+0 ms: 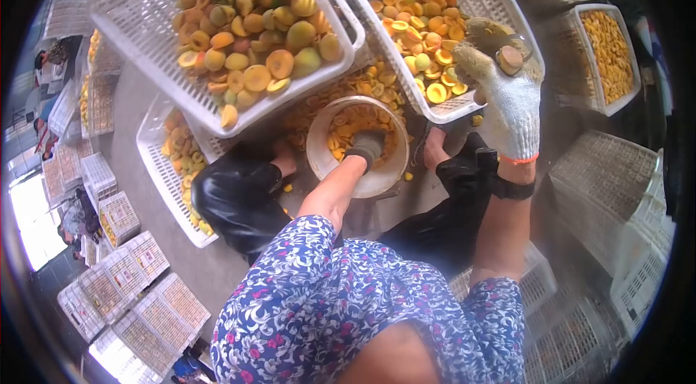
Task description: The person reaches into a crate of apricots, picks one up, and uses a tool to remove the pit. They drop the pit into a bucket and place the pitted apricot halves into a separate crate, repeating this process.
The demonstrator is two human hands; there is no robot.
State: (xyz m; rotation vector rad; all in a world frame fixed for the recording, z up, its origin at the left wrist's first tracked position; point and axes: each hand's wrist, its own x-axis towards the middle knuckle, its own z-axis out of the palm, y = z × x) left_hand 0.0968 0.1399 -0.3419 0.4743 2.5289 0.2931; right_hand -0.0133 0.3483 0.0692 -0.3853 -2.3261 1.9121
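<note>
My left hand [367, 145], in a dark glove, reaches into a white bucket [316, 139] of cut orange fruit; its fingers are hidden or blurred. My right hand [507, 80], in a soiled white knitted glove, is closed around a tool with a round wooden handle end [510, 59] and some dark metal beside it. It is over the right edge of a white crate [428, 110] holding halved yellow-orange fruit [428, 36]. To the left, a tilted white crate [156, 83] holds whole and cut fruit [254, 36].
A lower white crate [163, 174] with fruit lies at the left, by my knee. Fruit-filled crates [609, 58] stand at the upper right, stacked crates [609, 174] at the right and more crates [138, 282] at the lower left. People [54, 58] are at the far left.
</note>
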